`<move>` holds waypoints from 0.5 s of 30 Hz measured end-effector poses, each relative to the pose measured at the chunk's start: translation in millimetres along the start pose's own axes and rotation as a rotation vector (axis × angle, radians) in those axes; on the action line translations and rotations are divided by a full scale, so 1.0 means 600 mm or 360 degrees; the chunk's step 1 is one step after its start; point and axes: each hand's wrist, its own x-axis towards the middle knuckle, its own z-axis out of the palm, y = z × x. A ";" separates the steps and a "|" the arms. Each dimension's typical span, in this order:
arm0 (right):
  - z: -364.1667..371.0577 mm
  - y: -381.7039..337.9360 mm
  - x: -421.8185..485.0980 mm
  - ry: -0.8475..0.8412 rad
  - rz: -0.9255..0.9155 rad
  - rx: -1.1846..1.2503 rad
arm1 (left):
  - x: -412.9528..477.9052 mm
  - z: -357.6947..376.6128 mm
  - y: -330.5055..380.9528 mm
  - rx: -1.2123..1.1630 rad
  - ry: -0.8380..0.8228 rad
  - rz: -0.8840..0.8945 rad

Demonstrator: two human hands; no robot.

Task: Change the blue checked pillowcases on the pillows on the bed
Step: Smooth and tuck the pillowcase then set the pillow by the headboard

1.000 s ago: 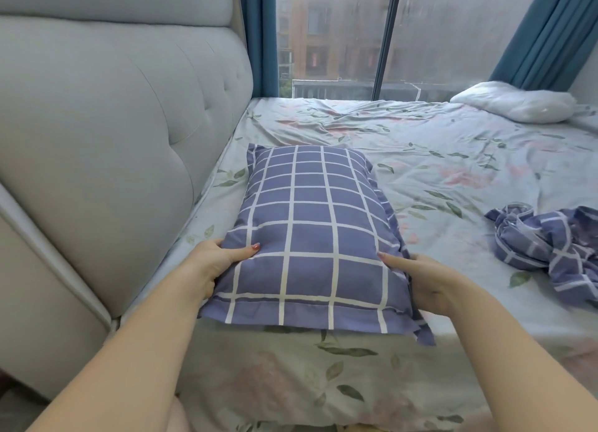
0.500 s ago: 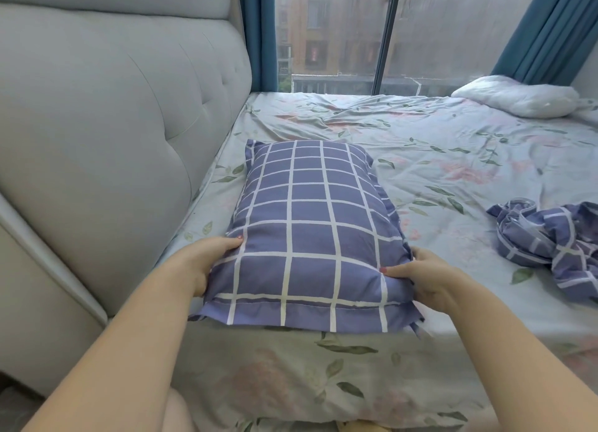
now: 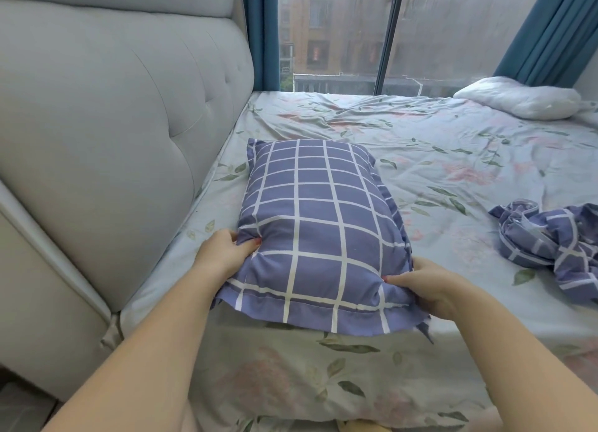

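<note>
A pillow in a blue checked pillowcase (image 3: 318,224) lies lengthwise on the floral bed sheet (image 3: 437,173), near the front edge of the bed. My left hand (image 3: 223,252) grips its near left side, thumb on top and fingers under the fabric. My right hand (image 3: 427,284) grips the near right corner the same way. The near end of the pillow is lifted a little off the sheet. A second blue checked pillowcase (image 3: 550,237) lies crumpled and empty at the right. A bare white pillow (image 3: 521,101) rests at the far right by the window.
A padded grey headboard (image 3: 113,124) runs along the left side of the bed. A large window (image 3: 388,30) with teal curtains (image 3: 547,27) stands behind the bed. The sheet is wrinkled in the far middle.
Both hands have tightened on the pillow's near end, bunching the fabric, and that end has risen slightly. The camera view has dipped a little.
</note>
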 end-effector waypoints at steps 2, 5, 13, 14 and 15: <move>-0.010 0.001 -0.003 -0.0032 0.0026 0.0111 | 0.006 0.007 -0.004 0.0032 -0.0010 0.0072; -0.013 0.003 -0.007 -0.0074 0.0040 0.0153 | 0.004 0.012 -0.004 -0.0354 -0.0115 -0.0042; 0.021 -0.003 -0.001 0.0244 -0.0166 -0.0205 | 0.002 -0.002 -0.006 -0.0843 -0.0196 -0.0235; 0.024 -0.004 0.000 0.0272 -0.0200 -0.0215 | 0.003 0.000 -0.006 -0.0716 -0.0115 -0.0164; 0.027 -0.005 -0.001 0.0285 -0.0218 -0.0219 | 0.006 0.002 -0.006 -0.0429 -0.0021 -0.0055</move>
